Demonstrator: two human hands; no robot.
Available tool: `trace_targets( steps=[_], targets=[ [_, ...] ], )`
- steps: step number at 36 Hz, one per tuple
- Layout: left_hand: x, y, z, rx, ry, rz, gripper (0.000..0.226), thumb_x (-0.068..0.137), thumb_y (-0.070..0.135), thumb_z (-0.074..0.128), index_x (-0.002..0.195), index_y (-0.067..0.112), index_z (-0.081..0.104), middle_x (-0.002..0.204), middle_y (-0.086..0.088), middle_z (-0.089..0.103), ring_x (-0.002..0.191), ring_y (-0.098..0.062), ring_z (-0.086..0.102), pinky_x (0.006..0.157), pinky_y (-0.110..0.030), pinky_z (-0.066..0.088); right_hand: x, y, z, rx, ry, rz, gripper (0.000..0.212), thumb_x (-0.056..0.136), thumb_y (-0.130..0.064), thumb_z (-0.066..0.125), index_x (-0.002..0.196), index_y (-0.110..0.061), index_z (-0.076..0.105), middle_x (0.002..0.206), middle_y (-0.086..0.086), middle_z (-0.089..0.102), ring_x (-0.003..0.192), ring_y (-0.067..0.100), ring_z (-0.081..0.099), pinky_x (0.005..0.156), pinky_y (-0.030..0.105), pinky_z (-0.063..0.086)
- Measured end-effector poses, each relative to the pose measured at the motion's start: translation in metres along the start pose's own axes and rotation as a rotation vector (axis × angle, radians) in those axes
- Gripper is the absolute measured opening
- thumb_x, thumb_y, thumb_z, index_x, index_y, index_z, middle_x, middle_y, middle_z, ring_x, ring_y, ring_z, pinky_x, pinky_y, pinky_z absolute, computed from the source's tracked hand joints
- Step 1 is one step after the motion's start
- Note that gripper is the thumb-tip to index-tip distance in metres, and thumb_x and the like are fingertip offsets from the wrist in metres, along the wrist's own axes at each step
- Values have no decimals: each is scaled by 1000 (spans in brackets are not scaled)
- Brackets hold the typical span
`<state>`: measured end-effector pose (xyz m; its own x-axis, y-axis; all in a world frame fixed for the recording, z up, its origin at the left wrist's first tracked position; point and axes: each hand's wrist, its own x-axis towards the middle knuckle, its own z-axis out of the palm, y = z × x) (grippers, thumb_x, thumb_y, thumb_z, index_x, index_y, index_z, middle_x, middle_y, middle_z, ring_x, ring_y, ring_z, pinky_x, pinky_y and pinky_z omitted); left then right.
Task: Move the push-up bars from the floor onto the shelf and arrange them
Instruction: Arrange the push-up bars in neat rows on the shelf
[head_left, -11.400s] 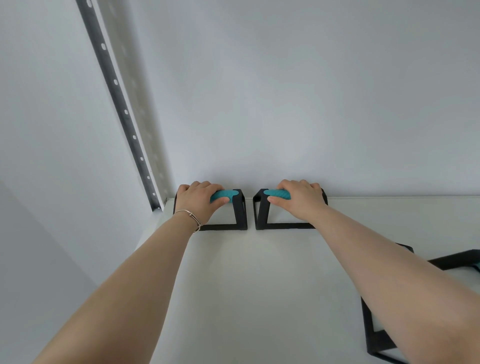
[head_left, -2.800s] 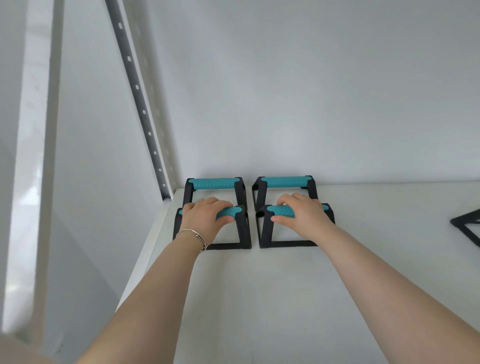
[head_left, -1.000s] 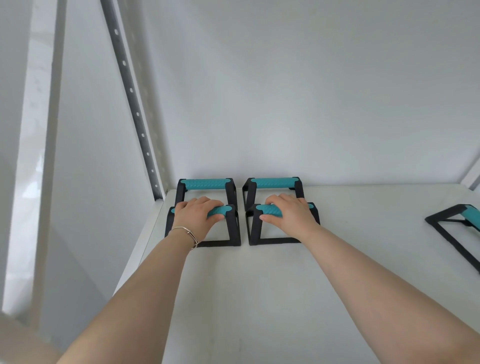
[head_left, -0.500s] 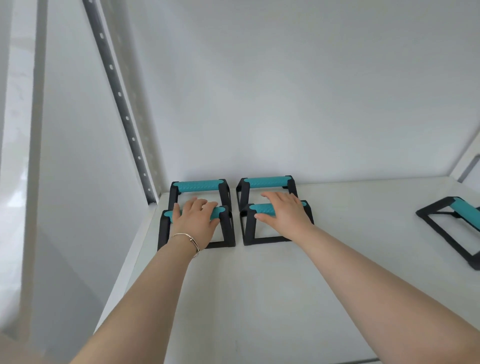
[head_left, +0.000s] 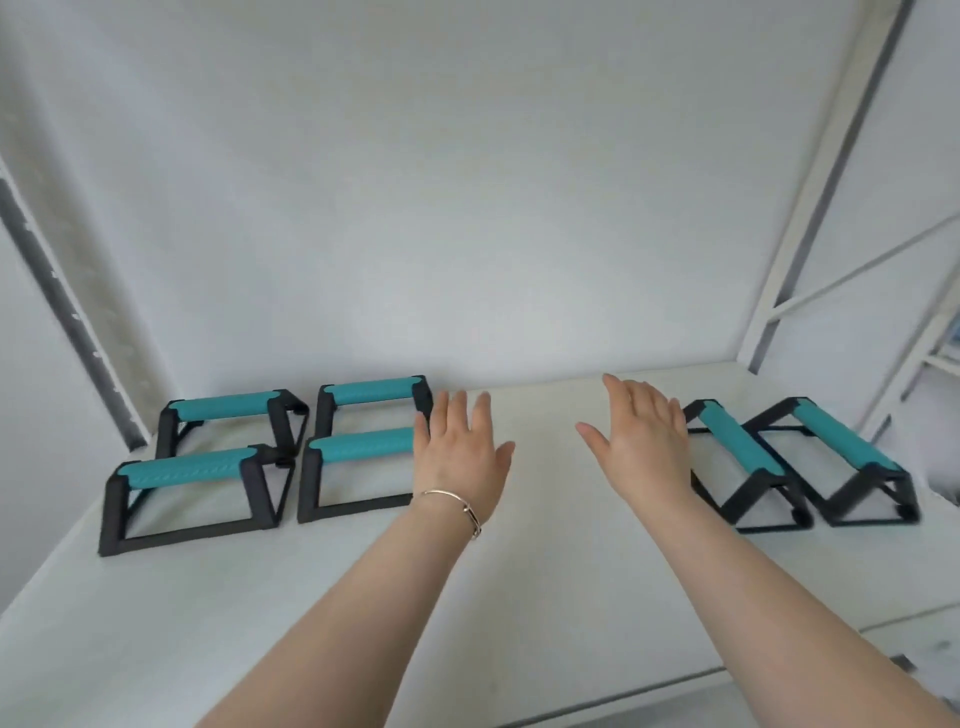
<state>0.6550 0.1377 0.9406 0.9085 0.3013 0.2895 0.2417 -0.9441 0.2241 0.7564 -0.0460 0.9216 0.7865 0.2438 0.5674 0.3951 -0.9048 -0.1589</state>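
In the head view, four push-up bars (head_left: 270, 457) are seen squared up two by two at the left end of the shelf (head_left: 545, 571), seemingly to save room. Two angled bars (head_left: 795, 462) are set at the right, presumably awaiting alignment. The left hand (head_left: 460, 457) and right hand (head_left: 641, 441) are spread above the shelf, nothing gripped.

Two bare forearms extended forward side by side, palms down: left hand (head_left: 460, 457) flat, fingers straight and slightly spread, thin metal bracelet (head_left: 451, 504) at the wrist, holding nothing; right hand (head_left: 644, 441) likewise flat and empty, fingers together, thumb splayed inward.
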Motion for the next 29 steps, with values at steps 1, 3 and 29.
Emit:
trace_targets(
  steps=[1, 3, 29],
  targets=[
    [3, 26, 6, -1, -10, 21, 66, 99, 49, 34, 153, 19, 12, 161, -10, 13, 150, -27, -1, 121, -49, 4, 0, 24, -6, -10, 7, 12, 65, 88, -47, 62, 140, -12, 45, 128, 13, 58, 128, 35, 46, 109, 55, 33],
    [8, 77, 19, -10, -29, 62, 66, 99, 49, 33, 153, 19, 10, 162, -10, 11, 150, -27, -3, 121, -49, 3, 2, 70, -19, -24, 21, 41, 65, 87, -48, 63, 139, -12, 46, 128, 13, 58, 128, 35, 46, 109, 55, 34],
    [50, 319, 109, -464, -305, -337, 55, 87, 21, 63, 130, 3, 34, 128, -15, 47, 111, -30, 54, 86, -33, 46, 29, 303, -23, 123, -442, 406, 59, 90, -38, 64, 133, -9, 36, 106, 17, 55, 85, 34, 55, 67, 37, 43]
  ],
)
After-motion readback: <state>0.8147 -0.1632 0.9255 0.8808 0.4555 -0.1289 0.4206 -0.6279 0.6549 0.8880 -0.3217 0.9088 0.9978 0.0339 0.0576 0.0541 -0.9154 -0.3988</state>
